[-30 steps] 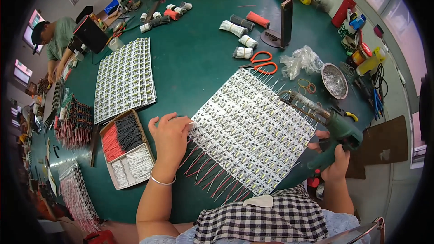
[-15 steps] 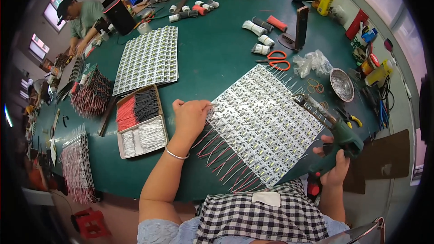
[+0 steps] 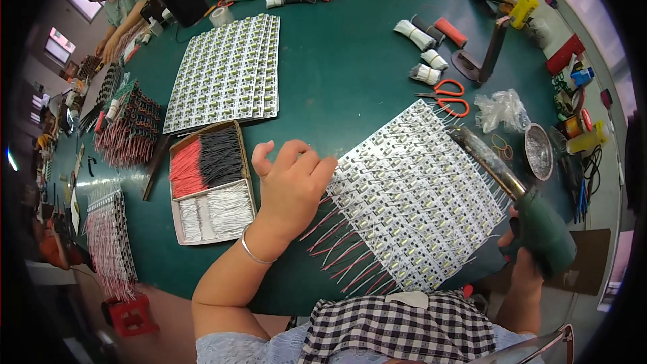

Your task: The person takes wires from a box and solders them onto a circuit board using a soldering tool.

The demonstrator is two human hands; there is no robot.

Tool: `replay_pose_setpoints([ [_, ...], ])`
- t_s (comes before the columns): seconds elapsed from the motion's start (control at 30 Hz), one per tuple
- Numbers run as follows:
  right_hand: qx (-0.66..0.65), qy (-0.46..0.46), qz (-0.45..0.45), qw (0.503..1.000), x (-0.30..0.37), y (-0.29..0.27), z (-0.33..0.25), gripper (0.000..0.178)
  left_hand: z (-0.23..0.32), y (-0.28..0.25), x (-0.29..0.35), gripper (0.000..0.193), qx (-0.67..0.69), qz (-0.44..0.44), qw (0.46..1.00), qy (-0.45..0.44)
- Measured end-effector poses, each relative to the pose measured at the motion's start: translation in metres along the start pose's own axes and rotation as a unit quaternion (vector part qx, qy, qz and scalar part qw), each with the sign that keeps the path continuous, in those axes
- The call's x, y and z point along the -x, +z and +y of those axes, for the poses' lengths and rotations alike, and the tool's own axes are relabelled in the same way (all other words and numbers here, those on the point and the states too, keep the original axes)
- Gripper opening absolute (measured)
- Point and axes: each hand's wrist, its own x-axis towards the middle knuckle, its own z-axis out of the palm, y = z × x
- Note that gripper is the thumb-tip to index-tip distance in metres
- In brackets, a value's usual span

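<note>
My right hand [image 3: 524,256] is wrapped round the grip of a green pistol-shaped soldering gun [image 3: 549,229]. Its metal barrel slants over the far right side of a white circuit board panel [image 3: 418,202], tip near the far corner. Rows of small components cover the panel, with pink and white wires [image 3: 347,256] sticking out along its left edge. At the panel's left corner is my left hand [image 3: 290,185], fingers curled and index fingertip at the edge. Its thumb is hidden, and I cannot make out what it pinches.
Left of my hand lies a box [image 3: 251,192] of red, black and white wires, with stacked panels [image 3: 222,74] behind it. Orange-handled scissors [image 3: 451,98], a plastic bag [image 3: 502,111] and a metal dish [image 3: 539,152] lie right. Two other people work at the far side and far left.
The whole view has shifted, so table things appear further right. The soldering gun has turned and looks larger, its barrel nearer to me. My left hand's little finger has lifted.
</note>
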Motion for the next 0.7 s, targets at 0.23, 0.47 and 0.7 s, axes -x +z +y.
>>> replay_pose_setpoints([
  [0.23,-0.26,0.244,-0.068,0.932,-0.01,0.067,0.014,0.044,-0.002,0.016,0.016,0.015,0.031,-0.025,0.999,0.015],
  [0.47,-0.118,0.195,-0.205,0.952,-0.011,0.085,0.021,0.037,-0.007,0.025,0.02,0.013,0.056,-0.027,0.998,0.015],
  [0.7,0.051,0.141,-0.226,0.963,-0.01,0.097,0.029,0.029,-0.006,0.025,0.019,0.013,0.054,-0.031,0.998,0.009],
])
